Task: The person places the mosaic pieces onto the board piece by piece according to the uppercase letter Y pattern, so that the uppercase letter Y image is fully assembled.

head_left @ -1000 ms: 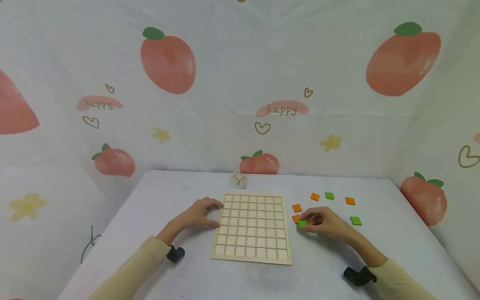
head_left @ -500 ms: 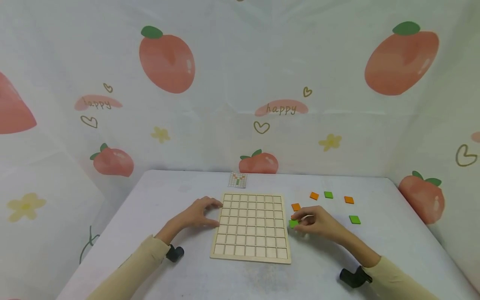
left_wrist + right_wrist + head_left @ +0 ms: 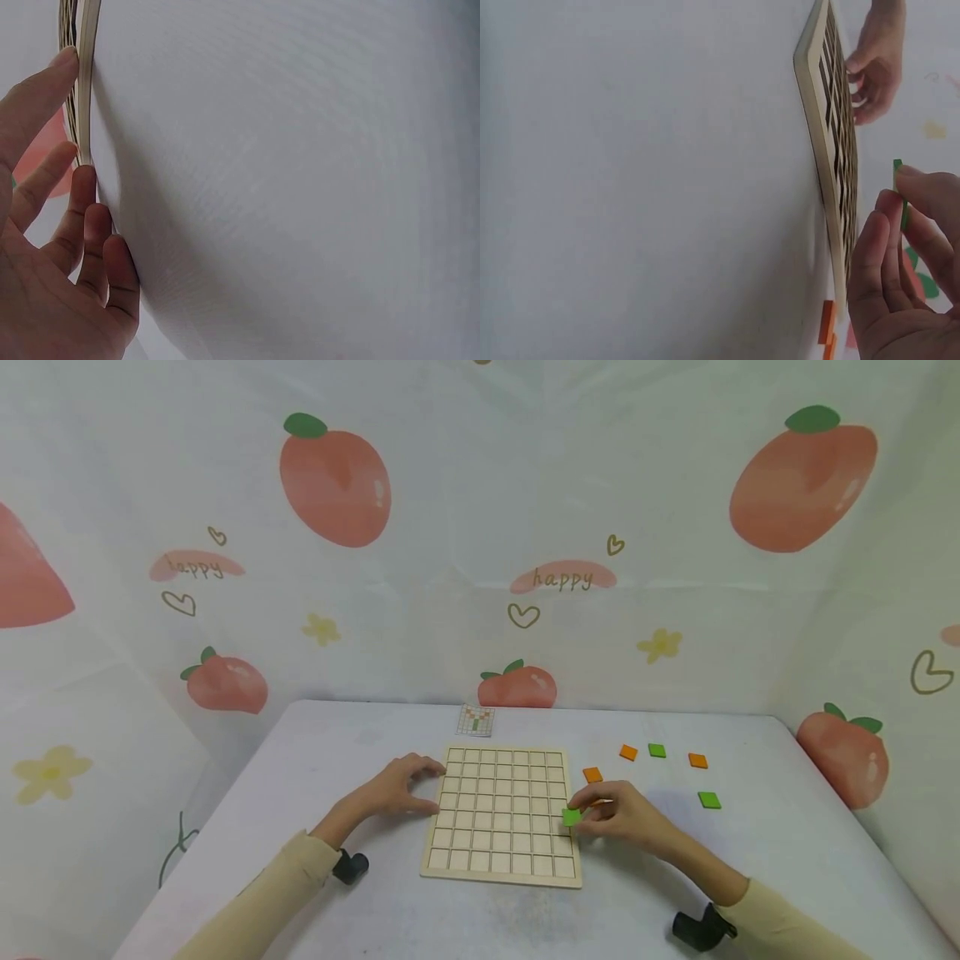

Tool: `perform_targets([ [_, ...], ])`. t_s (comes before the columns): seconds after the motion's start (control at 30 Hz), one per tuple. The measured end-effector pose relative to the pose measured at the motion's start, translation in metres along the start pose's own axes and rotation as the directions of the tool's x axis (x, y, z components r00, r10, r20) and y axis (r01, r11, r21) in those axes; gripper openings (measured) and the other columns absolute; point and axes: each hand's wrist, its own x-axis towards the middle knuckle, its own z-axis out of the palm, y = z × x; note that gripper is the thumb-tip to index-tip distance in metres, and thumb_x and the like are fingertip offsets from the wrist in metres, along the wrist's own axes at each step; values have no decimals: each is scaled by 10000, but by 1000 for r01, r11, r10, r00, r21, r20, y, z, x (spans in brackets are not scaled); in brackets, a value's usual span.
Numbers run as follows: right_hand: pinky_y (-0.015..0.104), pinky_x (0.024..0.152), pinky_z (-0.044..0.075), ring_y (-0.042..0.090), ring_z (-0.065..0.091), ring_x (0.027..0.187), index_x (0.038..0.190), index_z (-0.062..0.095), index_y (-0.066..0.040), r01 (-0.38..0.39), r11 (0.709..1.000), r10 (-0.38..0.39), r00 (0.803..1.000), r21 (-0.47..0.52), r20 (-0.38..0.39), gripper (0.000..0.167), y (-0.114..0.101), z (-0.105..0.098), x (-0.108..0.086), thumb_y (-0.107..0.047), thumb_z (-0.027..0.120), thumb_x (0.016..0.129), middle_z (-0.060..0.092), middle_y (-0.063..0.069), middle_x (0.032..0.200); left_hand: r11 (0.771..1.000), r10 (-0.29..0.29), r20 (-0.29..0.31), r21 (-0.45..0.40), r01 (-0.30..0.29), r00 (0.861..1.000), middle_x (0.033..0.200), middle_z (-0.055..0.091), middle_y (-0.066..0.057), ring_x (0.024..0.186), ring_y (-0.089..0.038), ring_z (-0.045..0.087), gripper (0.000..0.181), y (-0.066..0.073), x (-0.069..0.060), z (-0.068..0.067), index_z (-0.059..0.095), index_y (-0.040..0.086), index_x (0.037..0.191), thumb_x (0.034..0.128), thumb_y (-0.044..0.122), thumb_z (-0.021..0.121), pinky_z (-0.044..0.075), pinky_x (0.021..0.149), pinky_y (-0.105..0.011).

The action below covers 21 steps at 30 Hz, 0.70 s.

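My right hand (image 3: 622,814) pinches a small green square tile (image 3: 571,817) between thumb and fingers, over the right edge of the wooden grid board (image 3: 501,877). In the right wrist view the tile (image 3: 897,171) appears edge-on, held above the board (image 3: 815,120). My left hand (image 3: 397,787) lies at the board's left side, thumb and fingers spread apart. Its fingertips touch the board's edge (image 3: 85,82) in the left wrist view. No tiles sit in the board's visible cells.
Right of the board lie orange tiles (image 3: 592,774) (image 3: 628,752) (image 3: 698,761) and green tiles (image 3: 657,750) (image 3: 709,800). Another orange tile is mostly hidden by my right hand. A small pattern card (image 3: 476,721) lies behind the board on the white table (image 3: 360,910).
My right hand has moved left with the green tile, from beside the orange tiles to over the board's right edge. My left hand has stayed in place.
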Motion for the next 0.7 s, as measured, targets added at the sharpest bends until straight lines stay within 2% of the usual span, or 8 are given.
perform_targets([
  [0.3,249,673,536,207,685,758,1075,717,30,39,999,-39,999,18,7,259,-3,15,4,16,812,834,682,161,1049,1000,6,-2,-3,-6,1000,1238,612,-88,1152,-307,536,599,3,-1,-2,613,63,1316,829,309,859,361,1021,-546],
  [0.5,267,676,549,192,672,706,1067,725,6,97,995,-97,995,2,17,259,-3,29,9,-7,826,828,701,117,940,1000,7,0,1,-7,1000,1237,614,-90,1150,-305,534,594,3,-1,-2,611,60,1315,831,301,857,363,1018,-539],
  [0.7,270,680,556,181,669,692,1050,727,2,84,996,-84,996,11,22,254,-6,44,10,-43,841,828,698,87,863,1000,2,5,-1,-2,1000,1233,609,-85,1139,-302,532,602,3,-1,-2,607,64,1322,831,309,857,364,1012,-537],
])
